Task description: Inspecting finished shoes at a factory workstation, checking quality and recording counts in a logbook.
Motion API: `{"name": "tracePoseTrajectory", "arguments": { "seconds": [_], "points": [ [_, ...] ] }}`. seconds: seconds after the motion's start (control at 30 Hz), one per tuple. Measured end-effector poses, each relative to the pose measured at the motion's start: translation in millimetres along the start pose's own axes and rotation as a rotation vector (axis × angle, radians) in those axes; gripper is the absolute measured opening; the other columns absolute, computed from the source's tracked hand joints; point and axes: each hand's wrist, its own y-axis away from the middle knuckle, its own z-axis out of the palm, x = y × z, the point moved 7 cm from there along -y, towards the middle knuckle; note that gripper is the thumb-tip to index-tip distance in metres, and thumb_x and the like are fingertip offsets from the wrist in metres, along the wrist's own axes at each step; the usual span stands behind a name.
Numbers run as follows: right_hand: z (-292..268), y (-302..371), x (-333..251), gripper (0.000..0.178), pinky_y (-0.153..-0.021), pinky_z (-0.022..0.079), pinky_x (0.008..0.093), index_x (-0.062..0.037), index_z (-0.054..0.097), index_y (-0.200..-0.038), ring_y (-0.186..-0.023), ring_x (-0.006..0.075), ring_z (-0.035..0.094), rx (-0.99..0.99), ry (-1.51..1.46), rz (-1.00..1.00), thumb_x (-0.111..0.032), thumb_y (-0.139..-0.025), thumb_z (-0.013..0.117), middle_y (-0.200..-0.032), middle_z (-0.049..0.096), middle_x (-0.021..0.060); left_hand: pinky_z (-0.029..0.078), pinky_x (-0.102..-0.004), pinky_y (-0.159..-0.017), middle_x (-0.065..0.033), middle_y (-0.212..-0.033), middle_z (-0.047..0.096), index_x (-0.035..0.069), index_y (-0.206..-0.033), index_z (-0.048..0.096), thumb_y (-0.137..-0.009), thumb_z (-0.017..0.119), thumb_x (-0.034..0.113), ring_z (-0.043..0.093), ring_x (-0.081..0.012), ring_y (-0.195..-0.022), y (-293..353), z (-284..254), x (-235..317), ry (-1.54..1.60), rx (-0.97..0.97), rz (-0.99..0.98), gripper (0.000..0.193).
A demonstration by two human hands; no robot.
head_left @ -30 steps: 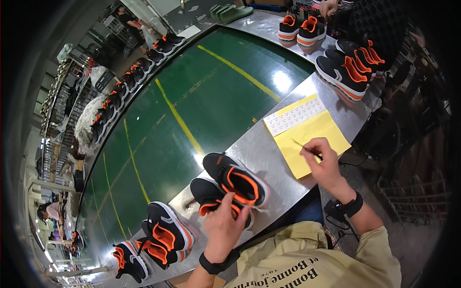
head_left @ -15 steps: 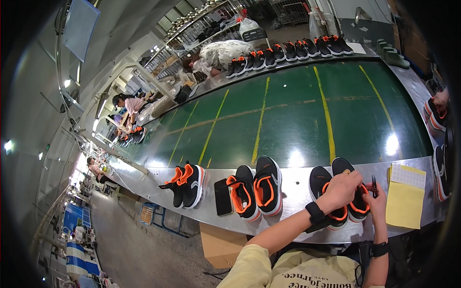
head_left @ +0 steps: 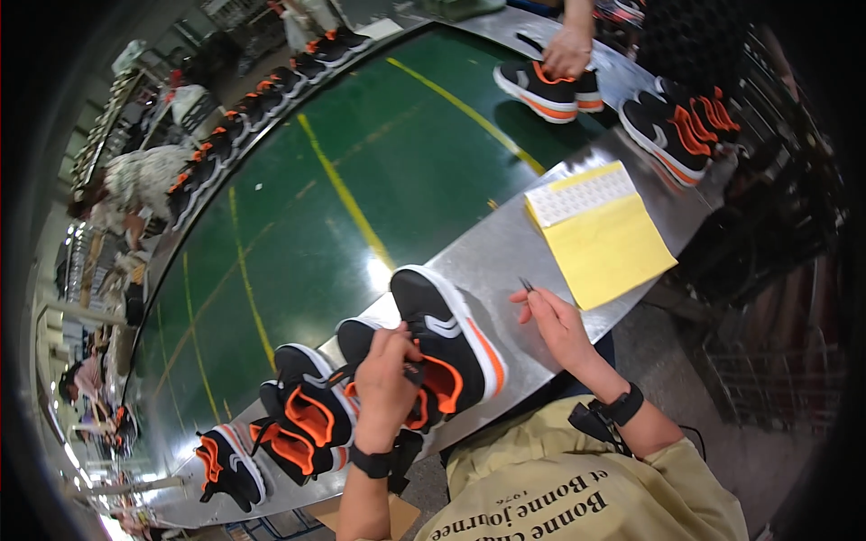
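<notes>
A black sneaker (head_left: 433, 298) with orange lining and a white and orange sole stands at the table's near edge. Its partner (head_left: 356, 335) stands close on its left, mostly hidden by my left hand (head_left: 386, 389). The fingers of that hand are closed at the tongue of the sneaker, over its opening. Away to the right, my right hand (head_left: 561, 335) is over the metal tabletop with dark, slim tweezers (head_left: 527, 285) pinched in its fingers. Beyond it lie yellow sheets (head_left: 609, 248) with a strip of small white labels along the far end.
More sneakers (head_left: 307, 410) stand to the left on the metal edge (head_left: 492, 239). A green conveyor belt (head_left: 352, 171) with yellow lines runs beyond. At the far right another person's hand (head_left: 568, 50) holds a sneaker (head_left: 541, 90) over the belt; further sneakers (head_left: 672, 135) stand nearby.
The view has swung to the right. My right hand has left the sneakers and moved toward the yellow sheets, still with the tweezers. The other person's hand with a sneaker has come over the belt.
</notes>
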Motion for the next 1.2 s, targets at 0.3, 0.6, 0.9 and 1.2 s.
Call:
{"name": "tracePoseTrajectory", "arguments": {
  "seconds": [0.3,0.6,0.9,1.2],
  "points": [
    [31.7,3.7,-12.3,0.032,-0.069,0.047,0.031,-0.0008,0.061,-0.105,-0.077,0.0256,0.061,-0.079,0.138,-0.135,-0.028,-0.094,0.049,-0.09,0.064,0.0153,0.052,-0.0355,-0.067,-0.0117,-0.086,0.057,0.005,-0.076,0.05,-0.062,0.061,-0.013,0.062,-0.0284,-0.1,-1.1,0.8,-1.5,-0.032,0.009,0.005,0.025],
    [30.2,10.2,-36.0,0.034,-0.061,0.042,0.0244,0.0011,0.059,-0.104,-0.069,0.0142,0.05,-0.028,0.238,-0.22,-0.009,-0.073,0.07,-0.081,0.052,0.0074,0.038,-0.0407,-0.099,-0.017,-0.125,0.047,0.002,-0.118,0.05,-0.069,0.071,-0.001,0.048,-0.0324,-0.116,61.1,-52.3,13.7,-0.01,0.393,-0.127,0.053],
    [45.1,-16.1,20.0,0.047,-0.081,0.047,0.0283,0.0017,0.053,-0.116,-0.089,0.0195,0.06,-0.138,0.115,0.039,-0.009,-0.072,0.065,-0.097,0.061,0.0092,0.04,-0.0302,-0.097,-0.0141,-0.124,0.048,-0.003,-0.133,0.034,-0.079,0.058,0.0,0.049,-0.0192,-0.113,130.3,28.4,-73.8,0.877,0.506,-0.8,0.059],
    [55.4,24.8,55.4,0.028,-0.079,0.052,0.0253,0.0017,0.051,-0.113,-0.089,0.0154,0.062,-0.201,-0.907,0.367,0.0,-0.085,0.05,-0.106,0.061,0.01,0.052,-0.0309,-0.081,-0.009,-0.105,0.059,0.002,-0.113,0.05,-0.082,0.041,-0.001,0.062,-0.0196,-0.092,147.3,76.3,-67.4,1.832,0.493,-0.919,0.032]
  ]
}}
